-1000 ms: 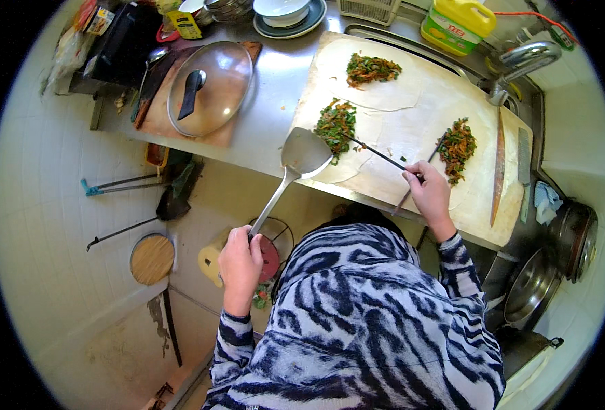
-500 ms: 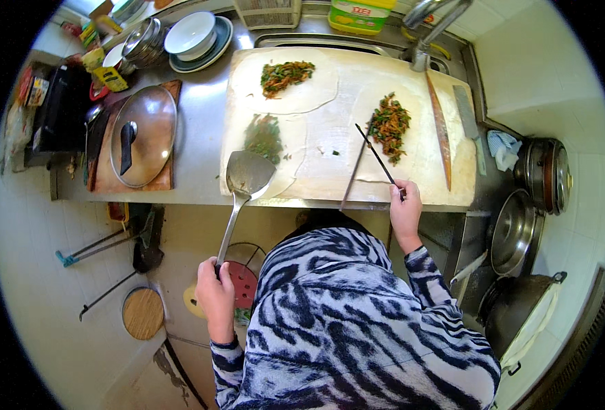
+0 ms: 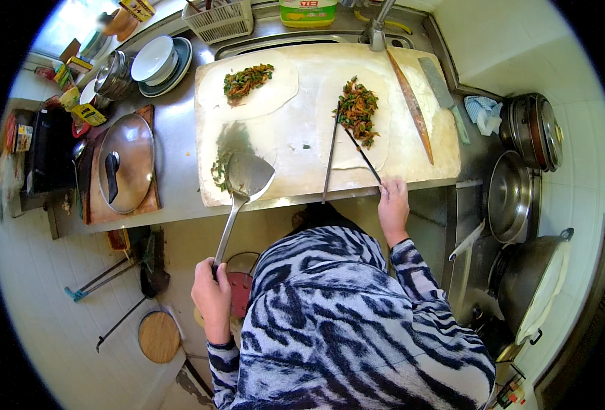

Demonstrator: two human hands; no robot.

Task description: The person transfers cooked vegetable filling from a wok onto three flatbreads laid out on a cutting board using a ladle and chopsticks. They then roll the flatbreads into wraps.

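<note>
My left hand (image 3: 213,301) is closed around the handle of a metal wok spatula (image 3: 251,176). Its broad blade sits over the near-left dough sheet (image 3: 265,140), beside chopped filling (image 3: 218,172) that it partly covers. My right hand (image 3: 393,205) grips one dark chopstick (image 3: 362,156) at the board's near edge, its tip pointing at an orange-and-green filling heap (image 3: 359,113) on the right dough sheet (image 3: 330,89). A second chopstick (image 3: 331,154) lies on the floured board (image 3: 295,174), its near end past the edge. Another filling heap (image 3: 246,83) rests on the far-left dough sheet (image 3: 282,89).
A tapered rolling pin (image 3: 409,109) and a knife (image 3: 439,85) lie along the board's right side. On the left are a glass lid (image 3: 128,167) and stacked bowls (image 3: 155,61). A faucet (image 3: 377,31) stands behind; pans (image 3: 511,198) sit at the right.
The whole view has shifted, with the board now further left. Against the board, the spatula blade has moved right, and filling now shows on its left. My right hand still holds its chopstick.
</note>
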